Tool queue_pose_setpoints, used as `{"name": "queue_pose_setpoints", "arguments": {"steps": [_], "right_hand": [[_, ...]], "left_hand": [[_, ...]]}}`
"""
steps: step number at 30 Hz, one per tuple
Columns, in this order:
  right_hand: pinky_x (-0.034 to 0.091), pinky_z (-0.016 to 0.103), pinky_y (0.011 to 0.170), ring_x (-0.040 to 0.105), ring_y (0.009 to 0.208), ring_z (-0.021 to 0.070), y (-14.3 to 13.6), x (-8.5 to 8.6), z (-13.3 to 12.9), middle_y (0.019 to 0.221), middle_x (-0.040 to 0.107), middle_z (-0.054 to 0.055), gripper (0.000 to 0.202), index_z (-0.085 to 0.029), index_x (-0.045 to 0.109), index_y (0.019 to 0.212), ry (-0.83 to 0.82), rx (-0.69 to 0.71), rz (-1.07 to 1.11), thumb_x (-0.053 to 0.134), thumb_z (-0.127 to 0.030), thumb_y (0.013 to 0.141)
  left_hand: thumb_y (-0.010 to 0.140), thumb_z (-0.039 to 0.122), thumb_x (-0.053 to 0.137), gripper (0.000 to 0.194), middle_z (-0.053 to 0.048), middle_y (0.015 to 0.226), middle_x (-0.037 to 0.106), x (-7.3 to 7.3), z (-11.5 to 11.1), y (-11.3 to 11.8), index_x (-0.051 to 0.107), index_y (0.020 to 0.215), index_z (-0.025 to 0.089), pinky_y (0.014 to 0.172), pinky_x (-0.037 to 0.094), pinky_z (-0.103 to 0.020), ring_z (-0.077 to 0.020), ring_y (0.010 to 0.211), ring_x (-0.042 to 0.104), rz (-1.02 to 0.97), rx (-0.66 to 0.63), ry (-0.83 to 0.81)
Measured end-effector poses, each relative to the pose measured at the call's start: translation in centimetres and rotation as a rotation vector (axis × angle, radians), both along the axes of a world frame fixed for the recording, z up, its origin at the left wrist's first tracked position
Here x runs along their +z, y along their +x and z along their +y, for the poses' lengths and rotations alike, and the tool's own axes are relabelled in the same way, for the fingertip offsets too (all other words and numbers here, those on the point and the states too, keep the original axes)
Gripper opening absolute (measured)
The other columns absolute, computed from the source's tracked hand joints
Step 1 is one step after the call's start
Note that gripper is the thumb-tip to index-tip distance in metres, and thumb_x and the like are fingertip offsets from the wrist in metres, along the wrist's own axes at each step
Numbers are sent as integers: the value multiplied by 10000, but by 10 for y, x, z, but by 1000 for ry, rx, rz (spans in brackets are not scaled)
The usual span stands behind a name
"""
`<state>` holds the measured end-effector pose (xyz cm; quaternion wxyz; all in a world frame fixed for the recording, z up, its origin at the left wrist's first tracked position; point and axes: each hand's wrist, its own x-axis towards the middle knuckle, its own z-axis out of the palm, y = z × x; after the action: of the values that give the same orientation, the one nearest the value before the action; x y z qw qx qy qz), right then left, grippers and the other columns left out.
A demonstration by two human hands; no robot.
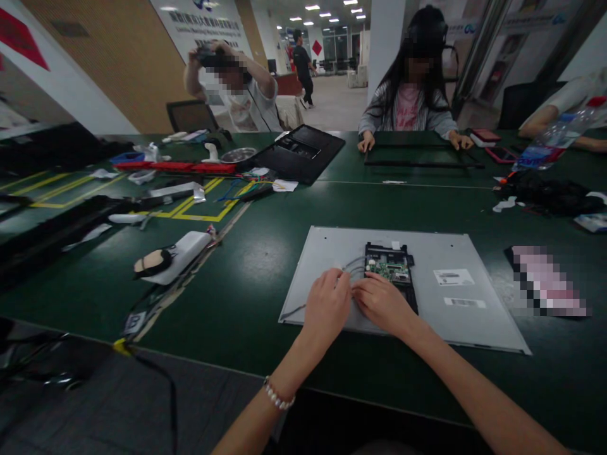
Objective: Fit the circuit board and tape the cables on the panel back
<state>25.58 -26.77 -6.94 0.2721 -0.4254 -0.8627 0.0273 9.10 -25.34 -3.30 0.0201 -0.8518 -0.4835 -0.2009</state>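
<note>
A silver metal panel (431,253) with two white labels lies flat on the green table. On it sits a black frame holding a green circuit board (391,270), with thin grey cables (355,265) looping from its left side. My left hand (328,300), a beaded bracelet at its wrist, has its fingers pinched together at the cables. Beside it, nearly touching, my right hand (382,302) has its fingers closed just below the board's left edge. The fingertips of both hands are partly hidden around the cables.
A blurred pink phone-shaped object (550,281) lies right of the panel. Across the table (256,253), a person's hands hold a black frame (422,164). A black panel (303,151), a white power strip (183,256) and a bottle (552,139) lie around.
</note>
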Motion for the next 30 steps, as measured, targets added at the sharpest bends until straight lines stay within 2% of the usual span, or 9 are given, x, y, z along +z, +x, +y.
{"name": "queue_pose_setpoints", "arguments": {"steps": [4, 8, 11, 13, 16, 19, 23, 27, 30], "right_hand": [[408, 415, 1068, 648, 961, 192, 0, 7, -2, 982, 719, 79, 215, -168, 689, 971, -20, 17, -15, 514, -84, 879], [387, 421, 1092, 644, 1008, 193, 1, 11, -4, 1040, 721, 86, 246, -160, 688, 1014, -49, 36, -30, 496, -83, 879], [334, 437, 1132, 614, 1116, 205, 3, 15, -7, 1142, 702, 104, 279, -135, 668, 1105, -88, 47, -65, 486, -116, 894], [277, 472, 1161, 558, 1218, 236, 3, 17, -13, 1237, 664, 127, 340, -111, 622, 1211, -121, 54, -103, 517, -200, 900], [180, 527, 1189, 441, 1339, 286, 3, 20, -27, 1357, 582, 163, 556, -82, 525, 1344, -158, 58, -147, 548, -412, 897], [137, 548, 1193, 301, 1425, 302, 1, 18, -43, 1495, 422, 181, 739, -60, 422, 1427, -186, 12, -161, 519, -553, 885], [145, 590, 1176, 228, 1453, 312, -4, 12, -56, 1573, 263, 153, 803, -81, 320, 1489, -206, -55, -172, 486, -590, 890], [212, 625, 1144, 235, 1450, 323, -10, 9, -63, 1572, 276, 134, 768, -96, 306, 1497, -215, -117, -171, 482, -554, 906], [286, 604, 1121, 283, 1433, 317, -18, 5, -75, 1539, 351, 148, 666, -103, 343, 1481, -180, -198, -142, 480, -458, 935]], "left_hand": [[893, 117, 464, 271, -142, 1258, 597, -11, -2, 4, 562, 1142, 160, 948, 445, -424, -281, 1122, 579, 81, 65, -50], [898, 80, 419, 290, -169, 1271, 605, -22, -4, 6, 562, 1144, 137, 1011, 412, -433, -274, 1177, 576, 84, 61, -126], [913, 104, 415, 295, -173, 1271, 609, -25, -5, 5, 541, 1178, 139, 1032, 394, -452, -272, 1177, 580, 65, 84, -141], [922, 129, 418, 291, -162, 1249, 621, -25, -2, 4, 528, 1191, 149, 1019, 405, -449, -268, 1161, 589, 63, 96, -146], [928, 161, 432, 296, -149, 1238, 623, -25, 4, 1, 507, 1214, 153, 993, 435, -423, -263, 1160, 585, 49, 99, -166], [920, 176, 461, 355, -164, 1264, 600, -29, 9, 0, 472, 1271, 126, 993, 451, -396, -259, 1167, 578, -19, 93, -195], [905, 185, 488, 398, -164, 1253, 598, -36, 12, -1, 461, 1298, 132, 993, 461, -414, -264, 1150, 579, -123, 89, -189], [879, 179, 507, 401, -155, 1235, 599, -40, 13, 0, 477, 1277, 141, 993, 456, -447, -271, 1143, 573, -140, 77, -141], [876, 179, 497, 393, -153, 1239, 593, -41, 12, 0, 482, 1266, 134, 1002, 444, -454, -276, 1151, 564, -109, 75, -101]]}}
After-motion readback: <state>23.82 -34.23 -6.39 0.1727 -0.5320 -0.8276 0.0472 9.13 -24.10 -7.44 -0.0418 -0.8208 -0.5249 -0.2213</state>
